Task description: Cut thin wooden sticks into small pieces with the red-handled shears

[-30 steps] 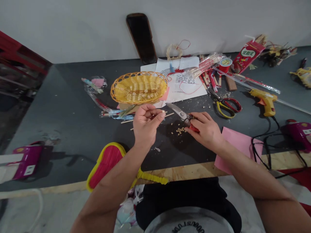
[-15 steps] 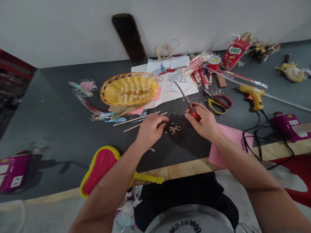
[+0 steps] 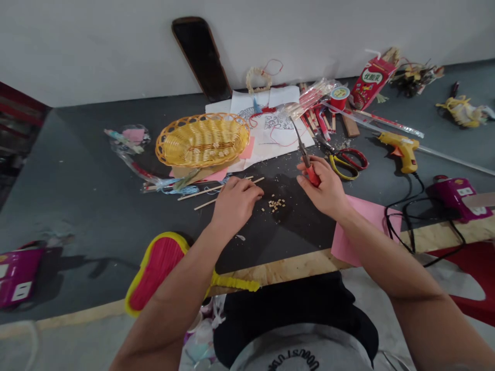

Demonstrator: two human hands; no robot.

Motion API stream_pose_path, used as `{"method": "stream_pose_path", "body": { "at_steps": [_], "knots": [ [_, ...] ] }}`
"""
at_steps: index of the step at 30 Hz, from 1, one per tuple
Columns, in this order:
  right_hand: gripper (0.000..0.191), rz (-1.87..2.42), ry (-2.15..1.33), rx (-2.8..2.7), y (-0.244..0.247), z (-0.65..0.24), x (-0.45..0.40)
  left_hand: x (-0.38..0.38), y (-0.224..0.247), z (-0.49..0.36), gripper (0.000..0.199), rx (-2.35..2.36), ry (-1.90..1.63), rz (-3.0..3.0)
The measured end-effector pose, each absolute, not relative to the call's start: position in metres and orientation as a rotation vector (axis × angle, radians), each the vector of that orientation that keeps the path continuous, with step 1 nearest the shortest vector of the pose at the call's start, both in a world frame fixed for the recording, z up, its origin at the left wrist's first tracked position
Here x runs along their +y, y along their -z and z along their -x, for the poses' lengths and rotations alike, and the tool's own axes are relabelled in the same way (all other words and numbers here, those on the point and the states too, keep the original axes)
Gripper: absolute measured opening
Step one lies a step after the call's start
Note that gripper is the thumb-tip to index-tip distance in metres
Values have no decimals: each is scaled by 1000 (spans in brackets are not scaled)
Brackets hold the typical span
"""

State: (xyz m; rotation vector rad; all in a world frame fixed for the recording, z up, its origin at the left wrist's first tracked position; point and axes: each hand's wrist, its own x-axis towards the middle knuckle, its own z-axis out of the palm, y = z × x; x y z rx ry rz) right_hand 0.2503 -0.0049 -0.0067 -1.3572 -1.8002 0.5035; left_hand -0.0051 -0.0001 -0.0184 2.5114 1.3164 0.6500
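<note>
My right hand (image 3: 322, 186) is wrapped round the red handle of a metal cutting tool (image 3: 305, 154), whose long end points up and away. My left hand (image 3: 236, 202) is closed beside two thin wooden sticks (image 3: 199, 194), its fingertips pressed together; what they hold, if anything, is too small to tell. Between the hands, several tiny cut wooden pieces (image 3: 277, 204) lie on the dark table (image 3: 266, 247). Behind my left hand stands a yellow woven basket (image 3: 201, 136) with some small pale pieces inside.
White printed papers (image 3: 278, 139) lie beyond my hands. Red-and-yellow scissors (image 3: 350, 162), a yellow glue gun (image 3: 404, 150) with a black cord, and a pink sheet (image 3: 344, 242) are on the right. A red-and-yellow fan-shaped piece (image 3: 158, 268) overlaps the front edge near my left forearm.
My left hand has shifted slightly left over the sticks, with its fingers drawn closer together. The tool in my right hand now points more upright.
</note>
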Motion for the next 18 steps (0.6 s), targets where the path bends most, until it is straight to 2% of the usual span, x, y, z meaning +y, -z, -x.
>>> {"method": "stream_pose_path", "body": {
  "at_steps": [6,12,18],
  "knots": [
    [14,1338,-485,-1857,7,-250,-7,1,12,4,13,1310,-574,-2526],
    [16,1325,-505,-1839,7,-249,-6,-3,9,0,18,1256,-586,-2557],
    [13,1322,-520,-1863,6,-250,-6,5,12,12,21,1588,-702,-2553]
  ]
}}
